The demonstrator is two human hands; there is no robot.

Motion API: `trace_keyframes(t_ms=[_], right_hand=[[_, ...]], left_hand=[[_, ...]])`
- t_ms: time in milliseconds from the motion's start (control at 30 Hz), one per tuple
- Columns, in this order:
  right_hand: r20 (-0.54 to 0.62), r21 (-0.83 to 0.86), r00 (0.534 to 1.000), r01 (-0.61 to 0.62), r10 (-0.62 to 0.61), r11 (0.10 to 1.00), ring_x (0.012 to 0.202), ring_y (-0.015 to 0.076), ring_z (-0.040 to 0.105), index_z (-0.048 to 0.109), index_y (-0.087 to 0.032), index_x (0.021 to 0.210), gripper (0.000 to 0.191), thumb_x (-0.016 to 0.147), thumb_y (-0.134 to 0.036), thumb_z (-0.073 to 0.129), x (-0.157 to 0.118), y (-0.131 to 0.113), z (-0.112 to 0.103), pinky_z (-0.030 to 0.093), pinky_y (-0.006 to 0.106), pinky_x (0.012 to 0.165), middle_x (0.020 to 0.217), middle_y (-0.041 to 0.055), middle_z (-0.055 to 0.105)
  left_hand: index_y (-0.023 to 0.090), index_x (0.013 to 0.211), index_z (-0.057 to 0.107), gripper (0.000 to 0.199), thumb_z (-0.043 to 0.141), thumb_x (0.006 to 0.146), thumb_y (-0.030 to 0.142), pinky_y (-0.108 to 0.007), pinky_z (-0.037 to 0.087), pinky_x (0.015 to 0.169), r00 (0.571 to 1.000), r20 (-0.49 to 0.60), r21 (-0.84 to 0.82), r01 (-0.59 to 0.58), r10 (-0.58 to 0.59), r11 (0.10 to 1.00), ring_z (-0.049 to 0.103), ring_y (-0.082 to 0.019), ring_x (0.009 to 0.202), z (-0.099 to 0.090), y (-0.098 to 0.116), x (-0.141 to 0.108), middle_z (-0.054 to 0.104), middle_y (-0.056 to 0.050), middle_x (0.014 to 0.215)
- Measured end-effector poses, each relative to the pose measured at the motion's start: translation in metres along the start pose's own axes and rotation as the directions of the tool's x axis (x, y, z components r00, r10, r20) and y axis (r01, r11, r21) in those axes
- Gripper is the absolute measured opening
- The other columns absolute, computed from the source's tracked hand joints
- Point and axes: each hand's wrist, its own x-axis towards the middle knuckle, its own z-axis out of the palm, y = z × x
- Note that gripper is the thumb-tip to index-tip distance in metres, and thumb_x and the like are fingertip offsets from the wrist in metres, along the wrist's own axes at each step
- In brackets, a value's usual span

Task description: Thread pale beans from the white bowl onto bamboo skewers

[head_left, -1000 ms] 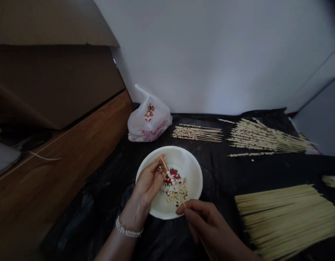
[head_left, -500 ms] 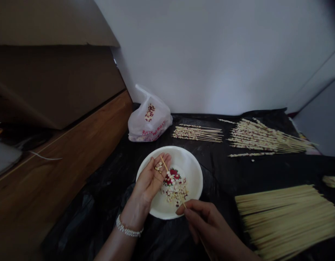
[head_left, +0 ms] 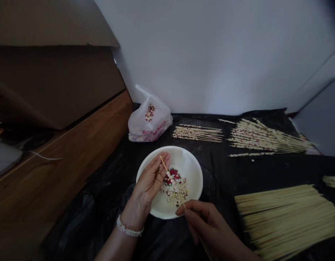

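A bamboo skewer (head_left: 163,164) is pinched near its lower part by my right hand (head_left: 207,219), its pointed tip reaching up to my left hand (head_left: 153,177). Palm up over the bowl's left side, my left hand has its thumb and fingers at the tip, where a small pale food piece (head_left: 161,157) sits. Several white and reddish pieces (head_left: 175,188) appear along the skewer and in the bowl below, and I cannot fully tell them apart. The white bowl (head_left: 193,163) has a red flower print on its bottom.
A white plastic bag (head_left: 149,123) of similar pieces stands behind the bowl. Filled skewers lie in a small group (head_left: 194,133) and a larger pile (head_left: 260,137). Bare skewers (head_left: 287,217) lie at front right. Black plastic sheeting (head_left: 213,166) covers the surface; a cardboard box (head_left: 55,79) is at left.
My left thumb and fingers have closed in at the skewer tip, and the loose pieces seen in the palm earlier are now hidden. The right hand has hardly moved.
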Motion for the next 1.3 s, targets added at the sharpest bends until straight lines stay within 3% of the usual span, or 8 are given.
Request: trace_keyframes(t_ms=[200,333,567,900,1067,1200,1300], right_hand=[[-0.016,0.003,1.000,0.003,-0.003,1.000,0.042,0.0092,0.031,0.071,-0.019,0.085,0.031,0.086,-0.048,0.060,-0.0004,0.0026,0.0002,0.022,0.024,0.045,0.044,-0.0077,0.040],[0.004,0.001,1.000,-0.005,0.005,1.000,0.042,0.0091,0.033,0.070,-0.019,0.086,0.031,0.085,-0.048,0.060,-0.0008,0.0012,0.0007,0.021,0.024,0.045,0.044,-0.0074,0.041],[0.016,0.021,0.999,-0.033,0.033,0.999,0.040,0.0084,0.033,0.070,-0.018,0.084,0.031,0.085,-0.047,0.060,-0.0008,-0.0042,0.0013,0.020,0.024,0.045,0.042,-0.0080,0.041],[0.008,0.080,0.999,-0.035,0.035,0.996,0.038,0.0072,0.030,0.070,-0.017,0.085,0.032,0.085,-0.048,0.060,0.0002,-0.0003,0.0018,0.018,0.023,0.043,0.041,-0.0090,0.040],[-0.014,0.020,1.000,0.009,-0.009,1.000,0.041,0.0076,0.029,0.070,-0.017,0.086,0.032,0.088,-0.047,0.059,0.0011,0.0020,-0.0013,0.020,0.023,0.044,0.042,-0.0089,0.040],[-0.034,0.012,0.999,0.008,-0.008,1.000,0.042,0.0079,0.028,0.070,-0.018,0.087,0.031,0.088,-0.047,0.059,0.0021,0.0009,-0.0028,0.020,0.023,0.045,0.043,-0.0089,0.039],[-0.005,-0.017,1.000,0.003,-0.003,1.000,0.042,0.0084,0.030,0.071,-0.018,0.087,0.031,0.087,-0.047,0.059,0.0018,-0.0002,-0.0019,0.021,0.023,0.045,0.045,-0.0081,0.040]], left_hand=[[0.012,0.109,0.068,0.027,0.057,0.086,0.002,-0.022,0.056,0.086,0.999,-0.020,0.075,-0.029,0.030,0.997,0.069,-0.018,0.103,-0.0026,-0.0004,0.0020,0.073,-0.013,0.109],[0.011,0.100,0.070,0.019,0.059,0.086,0.004,-0.024,0.056,0.087,0.996,0.030,0.106,-0.091,0.088,0.990,0.071,-0.016,0.096,-0.0065,-0.0016,0.0051,0.074,-0.013,0.105],[0.010,0.097,0.071,0.022,0.055,0.086,-0.001,-0.022,0.059,0.079,0.991,0.040,0.124,-0.130,0.126,0.984,0.073,-0.015,0.085,-0.0050,-0.0016,0.0055,0.075,-0.012,0.097],[0.010,0.095,0.071,0.018,0.058,0.086,0.003,-0.021,0.058,0.078,0.988,0.053,0.201,-0.150,0.142,0.968,0.073,-0.015,0.086,-0.0055,-0.0032,0.0041,0.076,-0.012,0.097],[0.010,0.101,0.070,0.018,0.056,0.089,0.008,-0.022,0.059,0.078,0.993,0.048,0.179,-0.114,0.107,0.977,0.073,-0.016,0.087,-0.0021,-0.0028,0.0001,0.076,-0.012,0.099],[0.008,0.100,0.068,0.024,0.051,0.095,0.024,-0.024,0.060,0.071,1.000,0.015,0.083,-0.004,0.003,0.997,0.073,-0.017,0.080,-0.0007,0.0001,0.0021,0.075,-0.013,0.092],[0.009,0.098,0.068,0.021,0.053,0.094,0.022,-0.024,0.060,0.072,0.999,0.009,-0.001,0.031,-0.031,1.000,0.073,-0.015,0.076,-0.0022,0.0005,0.0053,0.075,-0.011,0.089]])
